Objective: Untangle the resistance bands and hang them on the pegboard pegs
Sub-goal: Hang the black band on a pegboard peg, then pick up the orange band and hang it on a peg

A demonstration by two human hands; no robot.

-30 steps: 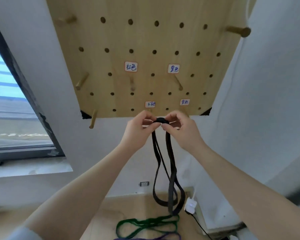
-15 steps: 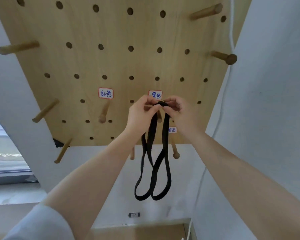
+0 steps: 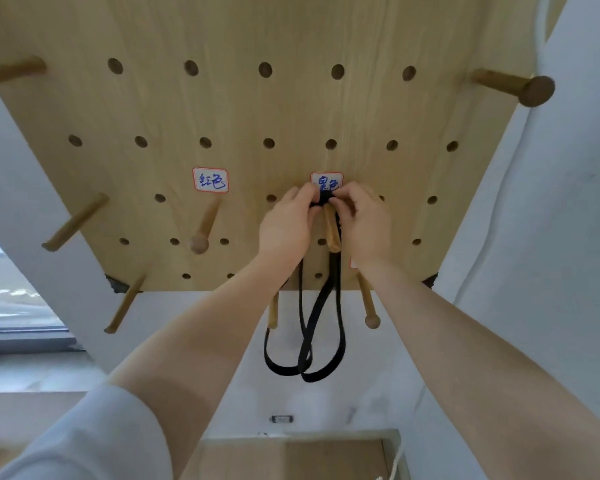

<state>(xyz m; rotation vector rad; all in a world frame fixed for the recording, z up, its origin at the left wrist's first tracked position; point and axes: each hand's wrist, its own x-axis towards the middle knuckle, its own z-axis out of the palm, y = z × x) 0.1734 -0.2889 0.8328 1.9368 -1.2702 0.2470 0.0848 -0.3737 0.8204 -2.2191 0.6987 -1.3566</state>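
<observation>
— What changed just now?

— Both hands went up. The left hand (image 3: 284, 226) and right hand (image 3: 362, 225) pinch the top of the black band (image 3: 321, 327) over the peg (image 3: 331, 230) under the label (image 3: 326, 181). I think it is nearly hung.

— Is it on the peg?

— I cannot tell; fingers hide the top. The other bands are out of view now.

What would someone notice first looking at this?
Both hands, the left hand and right hand, pinch a black resistance band at a wooden peg mid-pegboard, its loops dangling below. A handwritten label sits left, above a bare peg.
</observation>
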